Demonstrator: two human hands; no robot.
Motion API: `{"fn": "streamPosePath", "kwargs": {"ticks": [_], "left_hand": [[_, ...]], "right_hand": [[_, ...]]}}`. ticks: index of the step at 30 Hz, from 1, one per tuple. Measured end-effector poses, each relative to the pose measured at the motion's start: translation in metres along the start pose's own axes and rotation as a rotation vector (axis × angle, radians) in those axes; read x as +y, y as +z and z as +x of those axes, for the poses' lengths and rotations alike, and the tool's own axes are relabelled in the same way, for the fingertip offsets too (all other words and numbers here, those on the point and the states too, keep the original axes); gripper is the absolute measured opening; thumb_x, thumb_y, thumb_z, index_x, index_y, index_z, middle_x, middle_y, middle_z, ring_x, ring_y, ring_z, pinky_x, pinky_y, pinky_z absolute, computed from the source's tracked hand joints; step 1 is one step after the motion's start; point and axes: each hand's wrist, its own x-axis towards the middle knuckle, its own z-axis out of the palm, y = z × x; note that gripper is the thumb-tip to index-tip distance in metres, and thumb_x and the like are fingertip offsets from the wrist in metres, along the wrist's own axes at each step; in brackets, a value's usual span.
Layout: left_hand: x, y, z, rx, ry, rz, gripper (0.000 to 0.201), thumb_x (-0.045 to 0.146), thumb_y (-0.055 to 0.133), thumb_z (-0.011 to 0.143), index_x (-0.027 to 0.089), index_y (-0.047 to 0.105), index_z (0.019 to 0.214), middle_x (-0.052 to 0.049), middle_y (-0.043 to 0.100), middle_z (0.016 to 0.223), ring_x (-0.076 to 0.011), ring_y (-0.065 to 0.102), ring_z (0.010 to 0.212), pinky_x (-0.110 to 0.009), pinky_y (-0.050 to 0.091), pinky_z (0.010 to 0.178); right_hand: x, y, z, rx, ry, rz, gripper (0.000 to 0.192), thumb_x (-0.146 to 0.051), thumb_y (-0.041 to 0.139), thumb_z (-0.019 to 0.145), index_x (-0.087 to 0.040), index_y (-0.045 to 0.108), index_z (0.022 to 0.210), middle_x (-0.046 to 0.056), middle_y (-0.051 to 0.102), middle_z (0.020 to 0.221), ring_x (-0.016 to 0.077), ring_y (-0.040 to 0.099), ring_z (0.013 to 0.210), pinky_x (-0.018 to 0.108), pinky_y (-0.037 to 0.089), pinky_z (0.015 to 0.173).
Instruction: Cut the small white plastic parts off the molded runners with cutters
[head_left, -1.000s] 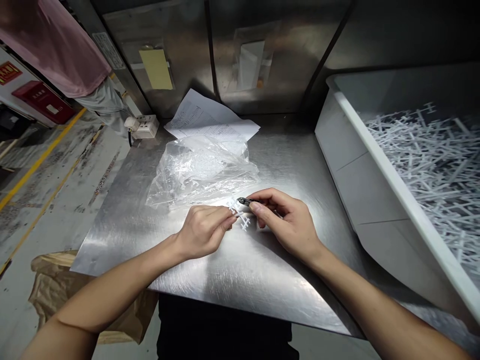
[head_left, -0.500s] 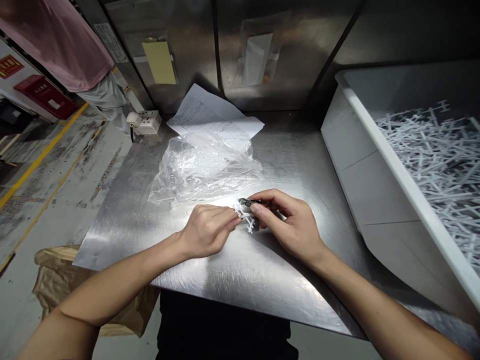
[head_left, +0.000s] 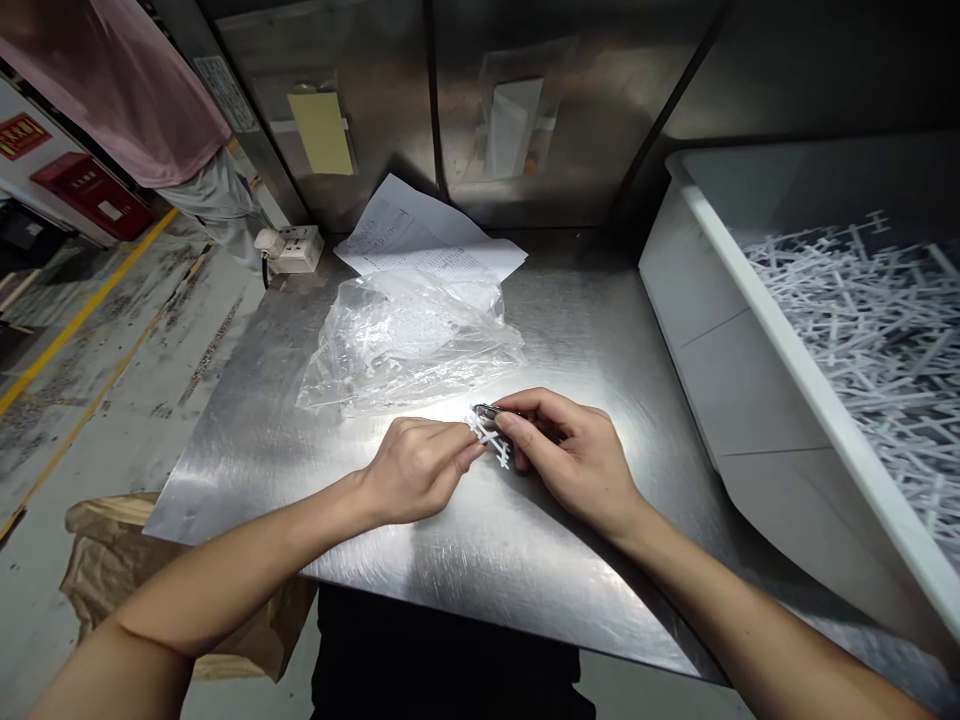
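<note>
We see left hand [head_left: 417, 468] fingers pinching white plastic sprue [head_left: 489, 440]; right hand [head_left: 576, 456] fingers gripping small cutter [head_left: 486, 411] (tip at sprue), clear bag [head_left: 405, 340] just beyond.

Brushed glossy steel table [head_left: 465, 560], crinkled clear plastic bag [head_left: 405, 340], matt white plastic sprue [head_left: 491, 443]

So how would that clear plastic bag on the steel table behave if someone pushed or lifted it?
The clear plastic bag is crumpled and thin, so it would probably flop and fold rather than hold shape. It looks light, holding only a few small white pieces. On the smooth steel table it would likely slide easily.
</note>
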Motion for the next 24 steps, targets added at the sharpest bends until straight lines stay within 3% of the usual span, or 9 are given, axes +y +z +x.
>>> {"fn": "streamPosePath", "kwargs": {"ticks": [6,11,17,24], "left_hand": [[0.001,0.001,-0.001,-0.027,-0.091,-0.036,0.032,0.025,0.053,0.116,0.02,0.057,0.085,0.004,0.057,0.067,-0.0116,0.051,0.057,-0.03,0.035,0.058],[0.0,0.0,-0.002,-0.076,-0.151,-0.044,0.033,0.029,0.051,0.116,0.02,0.06,0.086,0.002,0.062,0.069,-0.0122,0.057,0.059,-0.028,0.038,0.059],[0.0,0.0,-0.002,-0.041,-0.114,-0.051,0.027,0.026,0.052,0.116,0.019,0.065,0.093,0.003,0.063,0.071,-0.012,0.056,0.06,-0.027,0.037,0.06],[0.0,0.001,-0.001,-0.053,-0.121,-0.059,0.028,0.026,0.049,0.116,0.02,0.065,0.094,0.002,0.065,0.072,-0.012,0.058,0.06,-0.027,0.039,0.06]], "right_hand": [[0.001,0.0,0.0,-0.007,0.031,-0.013,0.023,-0.042,0.075,0.105,-0.021,0.083,0.101,0.002,0.075,0.074,0.0182,0.067,0.064,0.031,0.048,0.056],[-0.006,-0.004,0.001,0.027,0.002,0.037,0.02,-0.04,0.076,0.102,-0.02,0.083,0.101,0.003,0.076,0.076,0.017,0.066,0.06,0.031,0.049,0.055],[-0.013,-0.004,0.0,0.005,-0.078,0.04,0.014,-0.033,0.078,0.1,-0.021,0.083,0.1,0.001,0.077,0.076,0.0165,0.068,0.06,0.031,0.054,0.059],[-0.013,-0.003,-0.002,-0.029,-0.073,0.012,0.015,-0.035,0.077,0.102,-0.022,0.082,0.101,0.002,0.076,0.075,0.0178,0.069,0.062,0.032,0.053,0.06]]}}
